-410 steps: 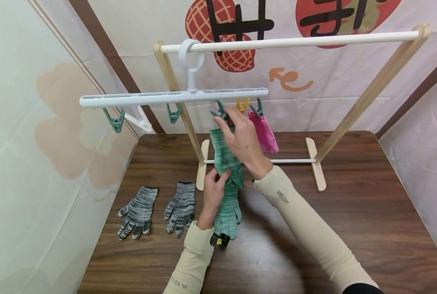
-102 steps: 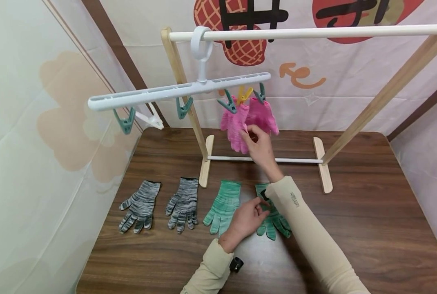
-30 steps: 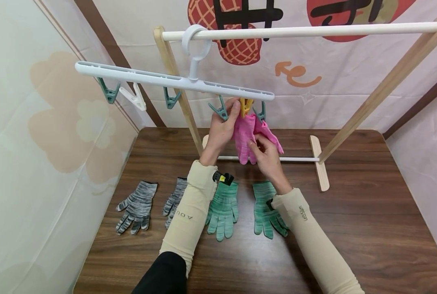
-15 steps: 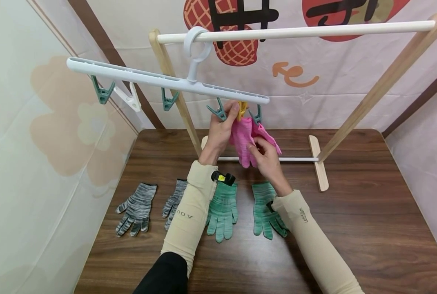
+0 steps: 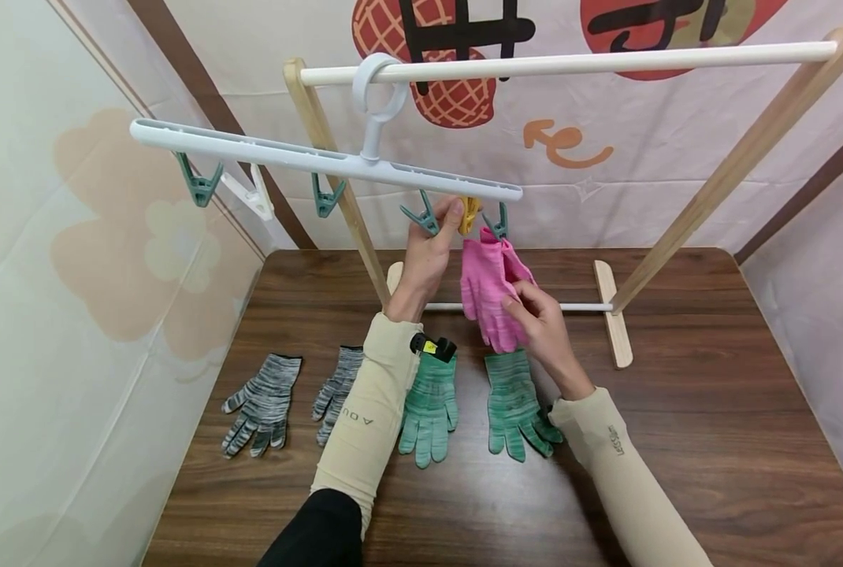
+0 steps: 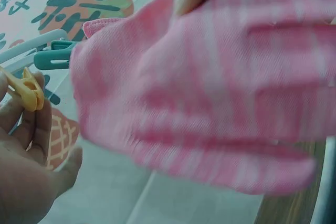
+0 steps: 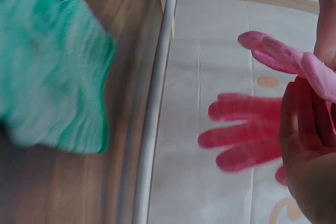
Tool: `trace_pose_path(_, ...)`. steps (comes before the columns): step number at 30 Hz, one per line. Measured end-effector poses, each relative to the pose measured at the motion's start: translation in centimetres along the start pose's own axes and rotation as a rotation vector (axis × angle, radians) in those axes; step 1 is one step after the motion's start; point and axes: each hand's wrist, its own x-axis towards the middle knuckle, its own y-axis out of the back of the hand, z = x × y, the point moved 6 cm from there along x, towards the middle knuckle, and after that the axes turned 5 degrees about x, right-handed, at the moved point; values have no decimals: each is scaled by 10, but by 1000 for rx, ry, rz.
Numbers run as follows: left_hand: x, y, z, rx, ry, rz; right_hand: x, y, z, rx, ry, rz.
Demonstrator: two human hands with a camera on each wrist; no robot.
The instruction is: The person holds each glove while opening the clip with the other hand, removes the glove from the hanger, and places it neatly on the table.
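My left hand (image 5: 427, 256) pinches the yellow clip (image 5: 469, 215) under the right part of the white hanger (image 5: 251, 150); the left wrist view shows that clip (image 6: 31, 92) with no cloth in it. My right hand (image 5: 547, 335) holds a pink glove (image 5: 488, 295) by its finger end, below and right of the clip. Behind it a second pink glove (image 5: 519, 266) hangs from the dark green clip (image 5: 498, 220) at the hanger's right end, partly hidden. An empty green clip (image 5: 424, 216) hangs beside my left fingers.
Two green gloves (image 5: 428, 417) lie flat on the wooden table (image 5: 712, 441). Two grey striped gloves (image 5: 265, 405) lie further left, one partly under my left forearm. The hanger hooks over the rack's white rod (image 5: 606, 61). More clips (image 5: 200, 185) hang at left.
The front pink glove has come out of the yellow clip and moved down and right with my right hand. Earlier, my left hand rose from the table to the clip. Both green gloves now lie flat.
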Motion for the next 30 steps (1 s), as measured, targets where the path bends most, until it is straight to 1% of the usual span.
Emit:
trace_pose_path(6, -2, -3, 0, -5, -11, -24, -16, 20, -1, 42, -12, 12)
trace_pose_path(11, -1, -5, 1, 9, -1, -19, -29, 42, 0, 83, -25, 59)
trace_pose_path(17, 0, -8, 1, 7, 0, -26, -47, 70, 4, 222, -64, 120)
trace_pose_path(20, 0, -8, 0, -13, 1, -30, -54, 85, 6, 287, -74, 158)
trace_pose_path(22, 0, -8, 1, -27, 2, -30, -59, 96, 7, 309, -76, 181)
trace_pose_path(24, -1, -8, 1, -39, 3, -33, -62, 106, 8, 327, -89, 198)
trace_pose_path(27, -2, -8, 1, -43, 12, -37, -68, 122, 10, 324, -125, 219)
trace_pose_path(30, -3, -6, 1, -38, 18, -46, -73, 131, 13, 311, -171, 216)
